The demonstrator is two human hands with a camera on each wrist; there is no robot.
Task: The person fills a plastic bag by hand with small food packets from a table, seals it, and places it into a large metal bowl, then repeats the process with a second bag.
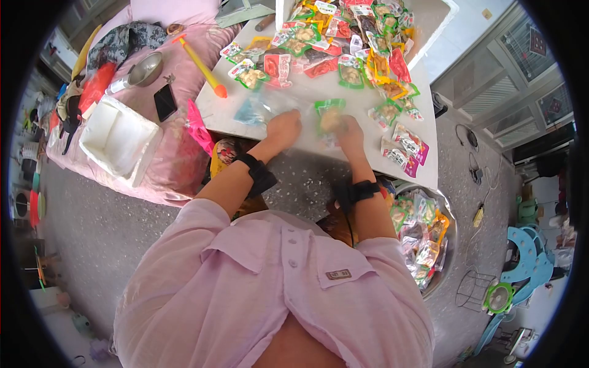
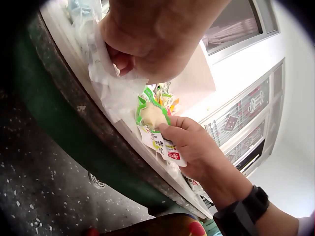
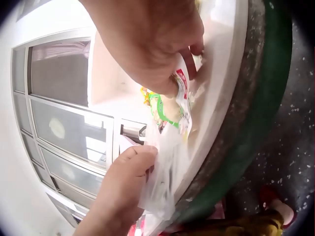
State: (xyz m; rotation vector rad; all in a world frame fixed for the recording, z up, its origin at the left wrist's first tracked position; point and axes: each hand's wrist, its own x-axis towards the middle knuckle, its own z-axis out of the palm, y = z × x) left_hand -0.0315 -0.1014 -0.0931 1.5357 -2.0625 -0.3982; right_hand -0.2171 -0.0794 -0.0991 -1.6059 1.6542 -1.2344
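Observation:
The left hand (image 1: 284,129) pinches a clear plastic bag (image 1: 257,109) near the table's front edge; in the left wrist view its fingers curl into the whitish film (image 2: 115,93). To its right, the right hand (image 1: 351,136) pinches a green-edged snack packet (image 1: 330,115), blurred in the head view. That packet (image 2: 151,115) shows pale contents in the left wrist view, with white, red-marked packaging at the right hand's (image 2: 189,145) fingers. The right wrist view has the bag (image 3: 165,172) hanging from the left hand (image 3: 125,179), its upper end close to the packet (image 3: 170,110).
Many colourful packets (image 1: 307,37) are heaped at the table's (image 1: 423,147) back, with a few purple-edged ones (image 1: 405,149) at right. A metal basin (image 1: 453,239) of packets stands on the floor at right. The pink bed (image 1: 165,178) at left holds a white foam box (image 1: 116,138) and phone.

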